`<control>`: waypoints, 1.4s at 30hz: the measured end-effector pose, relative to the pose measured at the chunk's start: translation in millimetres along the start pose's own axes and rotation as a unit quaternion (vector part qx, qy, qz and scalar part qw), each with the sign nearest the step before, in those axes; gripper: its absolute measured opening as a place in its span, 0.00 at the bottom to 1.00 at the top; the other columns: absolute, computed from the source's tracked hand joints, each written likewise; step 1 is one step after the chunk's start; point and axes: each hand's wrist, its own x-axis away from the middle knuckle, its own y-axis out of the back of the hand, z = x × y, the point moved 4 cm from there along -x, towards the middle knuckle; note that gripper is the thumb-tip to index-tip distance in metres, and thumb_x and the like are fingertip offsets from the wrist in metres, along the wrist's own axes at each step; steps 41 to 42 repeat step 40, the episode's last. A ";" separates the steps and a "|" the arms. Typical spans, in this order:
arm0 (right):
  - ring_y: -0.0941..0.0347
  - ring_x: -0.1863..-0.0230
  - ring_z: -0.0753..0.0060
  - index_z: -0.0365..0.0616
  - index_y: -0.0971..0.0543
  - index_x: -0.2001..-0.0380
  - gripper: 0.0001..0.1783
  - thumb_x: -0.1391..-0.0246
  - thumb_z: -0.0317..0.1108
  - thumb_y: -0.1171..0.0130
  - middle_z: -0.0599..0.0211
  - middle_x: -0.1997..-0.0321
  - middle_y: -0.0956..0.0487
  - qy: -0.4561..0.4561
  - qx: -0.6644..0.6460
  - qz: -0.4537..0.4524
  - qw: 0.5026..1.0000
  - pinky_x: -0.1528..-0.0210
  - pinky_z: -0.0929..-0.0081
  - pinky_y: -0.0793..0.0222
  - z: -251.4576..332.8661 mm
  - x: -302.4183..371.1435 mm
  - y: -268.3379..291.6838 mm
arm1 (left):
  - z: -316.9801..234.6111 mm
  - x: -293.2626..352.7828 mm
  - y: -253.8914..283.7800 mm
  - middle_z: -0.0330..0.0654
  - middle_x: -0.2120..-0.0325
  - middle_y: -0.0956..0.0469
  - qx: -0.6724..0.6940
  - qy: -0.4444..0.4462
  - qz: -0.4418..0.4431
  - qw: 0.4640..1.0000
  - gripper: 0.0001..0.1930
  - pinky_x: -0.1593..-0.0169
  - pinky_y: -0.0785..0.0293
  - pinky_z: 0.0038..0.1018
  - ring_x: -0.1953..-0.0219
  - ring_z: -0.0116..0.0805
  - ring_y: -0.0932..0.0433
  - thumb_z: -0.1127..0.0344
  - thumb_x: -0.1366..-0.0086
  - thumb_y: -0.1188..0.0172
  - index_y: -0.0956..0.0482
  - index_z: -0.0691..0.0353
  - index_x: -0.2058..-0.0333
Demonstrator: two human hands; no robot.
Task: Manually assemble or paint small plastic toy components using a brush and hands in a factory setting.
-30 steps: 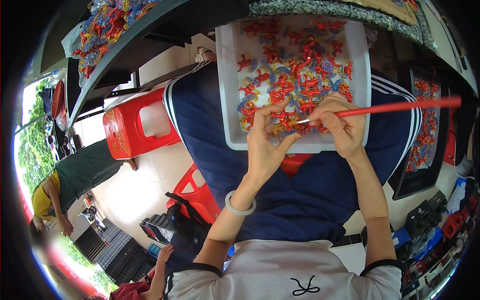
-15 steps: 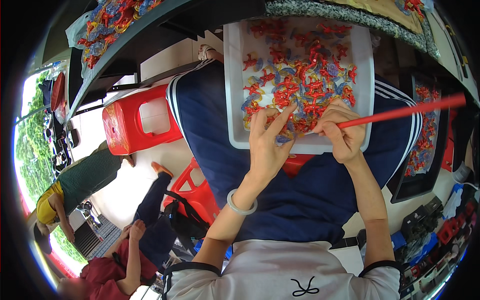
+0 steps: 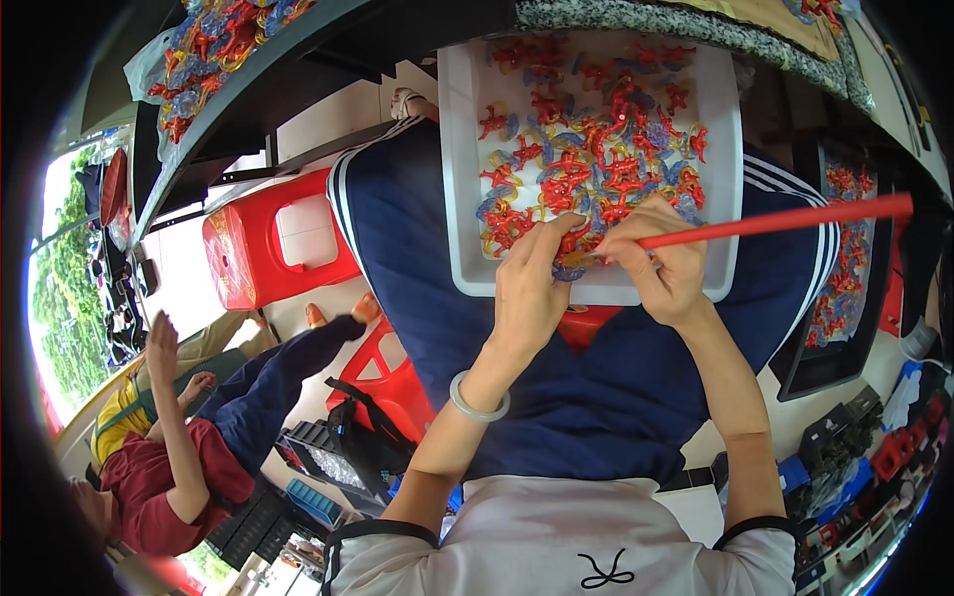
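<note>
A white tray (image 3: 460, 214) rests across my lap, strewn with many small red, yellow and clear blue plastic figurines (image 3: 566, 179). Near its front edge, my left hand (image 3: 529, 290) pinches one figurine (image 3: 570, 248), partly covered by the fingers. My right hand (image 3: 661, 268) is closed round a slim red-handled stick tool (image 3: 775, 225), probably a brush. The tool slants from the upper right down to a thin tip beside the held figurine; whether the tip touches it I cannot tell.
Above the tray runs a granite-edged table (image 3: 656, 24). More figurines fill a black tray (image 3: 790, 363) at right and a heap (image 3: 214, 55) at upper left. Red stools (image 3: 234, 248) and a black bag (image 3: 373, 437) stand left, where a person in dark red (image 3: 189, 467) moves.
My left fingers have drawn together round the figurine. My right hand and the red tool have shifted slightly left. At left, the person in dark red has moved and raised an arm.
</note>
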 end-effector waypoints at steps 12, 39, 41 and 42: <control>0.29 0.78 0.70 0.38 0.19 0.76 0.06 0.47 0.27 0.42 0.66 0.81 0.22 -0.024 0.035 -0.008 0.999 0.64 0.72 0.37 3.8 -3.1 5.2 | -4.2 3.1 1.7 0.48 0.71 0.26 -0.022 -0.004 0.001 1.000 0.29 0.62 0.28 0.38 0.67 0.49 0.25 0.85 0.55 0.38 0.23 0.61 0.51; 0.36 0.76 0.83 0.37 0.22 0.66 0.15 0.35 0.38 0.50 0.70 0.73 0.29 0.007 0.028 -0.227 0.973 0.72 0.85 0.41 89.4 -97.4 108.3 | -3.8 2.7 15.4 0.45 0.43 0.33 0.354 0.129 0.105 0.920 0.32 0.47 0.26 0.29 0.48 0.44 0.26 0.78 0.45 0.33 0.32 0.57 0.40; 0.35 0.75 0.82 0.37 0.22 0.63 0.16 0.34 0.39 0.51 0.67 0.71 0.28 -0.014 0.022 -0.201 0.979 0.71 0.84 0.40 92.2 -116.3 117.0 | -5.9 2.8 14.8 0.47 0.33 0.43 0.424 0.132 0.151 0.883 0.36 0.45 0.27 0.34 0.40 0.49 0.30 0.77 0.42 0.34 0.37 0.54 0.36; 0.35 0.75 0.82 0.37 0.22 0.63 0.16 0.34 0.39 0.51 0.67 0.71 0.28 -0.014 0.022 -0.201 0.979 0.71 0.84 0.40 92.2 -116.3 117.0 | -5.9 2.8 14.8 0.47 0.33 0.43 0.424 0.132 0.151 0.883 0.36 0.45 0.27 0.34 0.40 0.49 0.30 0.77 0.42 0.34 0.37 0.54 0.36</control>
